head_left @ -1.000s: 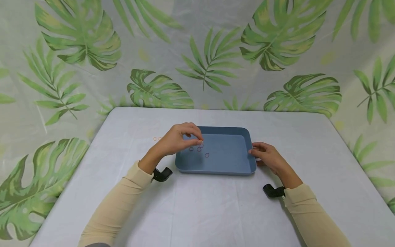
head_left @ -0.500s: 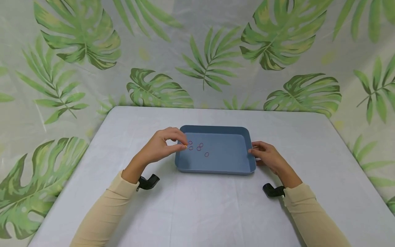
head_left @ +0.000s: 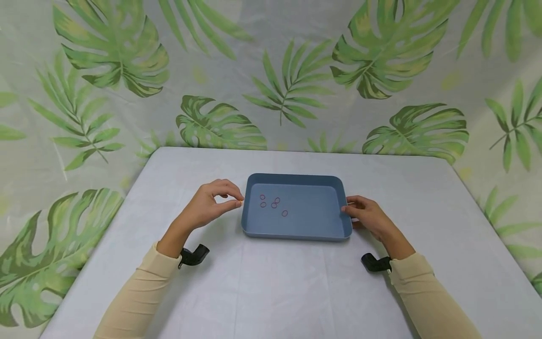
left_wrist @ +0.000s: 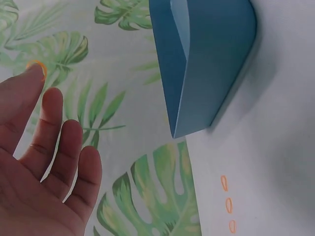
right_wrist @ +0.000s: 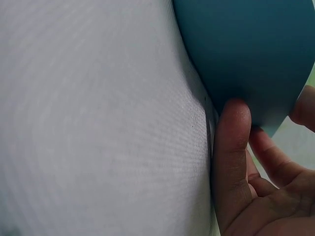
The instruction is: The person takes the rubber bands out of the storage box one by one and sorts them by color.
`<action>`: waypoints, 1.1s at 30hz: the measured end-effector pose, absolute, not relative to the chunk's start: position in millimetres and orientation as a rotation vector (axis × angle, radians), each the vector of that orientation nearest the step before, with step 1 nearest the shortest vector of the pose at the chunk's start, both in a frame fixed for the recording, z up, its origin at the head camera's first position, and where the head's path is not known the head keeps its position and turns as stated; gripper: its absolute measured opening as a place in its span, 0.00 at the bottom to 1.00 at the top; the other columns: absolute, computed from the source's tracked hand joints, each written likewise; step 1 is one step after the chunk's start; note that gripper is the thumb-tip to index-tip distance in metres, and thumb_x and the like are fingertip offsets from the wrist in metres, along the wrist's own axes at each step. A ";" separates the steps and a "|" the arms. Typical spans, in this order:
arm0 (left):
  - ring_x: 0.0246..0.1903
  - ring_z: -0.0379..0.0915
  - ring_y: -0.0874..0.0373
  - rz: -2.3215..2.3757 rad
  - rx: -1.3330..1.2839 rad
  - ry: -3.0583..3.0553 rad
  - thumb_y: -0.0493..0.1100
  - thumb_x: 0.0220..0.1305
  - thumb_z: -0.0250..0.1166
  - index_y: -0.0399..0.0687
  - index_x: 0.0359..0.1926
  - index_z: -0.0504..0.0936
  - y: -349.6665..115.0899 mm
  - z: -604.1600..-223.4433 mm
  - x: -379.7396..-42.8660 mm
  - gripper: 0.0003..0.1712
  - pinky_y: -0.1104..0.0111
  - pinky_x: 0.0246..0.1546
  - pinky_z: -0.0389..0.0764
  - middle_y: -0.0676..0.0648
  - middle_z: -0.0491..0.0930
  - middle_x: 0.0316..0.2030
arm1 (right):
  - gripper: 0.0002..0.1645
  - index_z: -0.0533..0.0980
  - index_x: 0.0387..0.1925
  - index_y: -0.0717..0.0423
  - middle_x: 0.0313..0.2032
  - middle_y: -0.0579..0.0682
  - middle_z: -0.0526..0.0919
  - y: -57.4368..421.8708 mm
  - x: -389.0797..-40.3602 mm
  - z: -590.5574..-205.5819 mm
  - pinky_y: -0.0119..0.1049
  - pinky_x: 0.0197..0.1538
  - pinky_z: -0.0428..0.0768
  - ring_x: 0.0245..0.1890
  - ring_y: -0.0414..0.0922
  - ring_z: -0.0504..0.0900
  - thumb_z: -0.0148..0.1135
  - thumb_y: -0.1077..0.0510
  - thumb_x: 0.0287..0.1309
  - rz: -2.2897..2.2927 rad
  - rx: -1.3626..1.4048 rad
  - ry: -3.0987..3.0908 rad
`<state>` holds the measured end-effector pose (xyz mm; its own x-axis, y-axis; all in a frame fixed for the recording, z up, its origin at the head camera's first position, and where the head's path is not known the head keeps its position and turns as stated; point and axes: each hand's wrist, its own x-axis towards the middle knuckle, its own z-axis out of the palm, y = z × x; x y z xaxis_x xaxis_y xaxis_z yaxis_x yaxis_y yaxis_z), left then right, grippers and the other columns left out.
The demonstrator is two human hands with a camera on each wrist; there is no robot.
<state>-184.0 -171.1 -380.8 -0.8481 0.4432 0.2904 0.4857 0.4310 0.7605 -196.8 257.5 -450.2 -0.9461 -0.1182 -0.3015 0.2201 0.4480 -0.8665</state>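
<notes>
Your left hand (head_left: 206, 205) lightly pinched an orange ring (left_wrist: 45, 70) just beside the tray (head_left: 317, 221); a loose pinch could drop it. Red rings (head_left: 274, 203) lay inside; they might slide if your right hand (head_left: 369, 216), gripping the tray's right wall, pulled.

The left hand (head_left: 209, 203) has moved leftward off the blue tray (head_left: 317, 207); all five red rings (head_left: 275, 203) now show mid-frame.
</notes>
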 end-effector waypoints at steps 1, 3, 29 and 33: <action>0.46 0.75 0.63 -1.407 -0.840 -2.622 0.39 0.61 0.71 0.50 0.37 0.88 -171.9 -382.0 -184.4 0.03 0.67 0.46 0.75 0.52 0.85 0.39 | 0.36 0.61 0.70 0.65 0.59 0.63 0.74 257.5 -196.9 -450.2 0.31 0.42 0.84 0.47 0.40 0.79 0.59 0.52 0.68 -1.496 0.091 2.385; 0.46 0.75 0.64 -1.389 -0.817 -2.628 0.39 0.61 0.71 0.51 0.37 0.88 -174.2 -384.4 -185.1 0.03 0.66 0.46 0.76 0.53 0.85 0.39 | 0.36 0.62 0.70 0.65 0.59 0.63 0.74 257.5 -197.1 -450.2 0.31 0.42 0.83 0.47 0.40 0.79 0.59 0.51 0.68 -1.491 0.094 2.389; 0.48 0.78 0.47 -1.116 -0.350 -2.801 0.40 0.64 0.68 0.41 0.43 0.88 -243.6 -417.4 -231.0 0.09 0.61 0.45 0.77 0.42 0.86 0.44 | 0.36 0.61 0.70 0.67 0.53 0.60 0.76 258.8 -196.7 -449.3 0.31 0.40 0.84 0.44 0.39 0.80 0.59 0.54 0.68 -1.520 0.083 2.373; 0.51 0.77 0.43 -1.106 -0.328 -2.821 0.39 0.66 0.66 0.39 0.44 0.87 -250.4 -420.2 -239.0 0.10 0.55 0.49 0.78 0.38 0.85 0.46 | 0.36 0.62 0.69 0.67 0.52 0.59 0.77 258.6 -197.0 -449.8 0.32 0.40 0.84 0.43 0.38 0.80 0.59 0.54 0.68 -1.524 0.077 2.370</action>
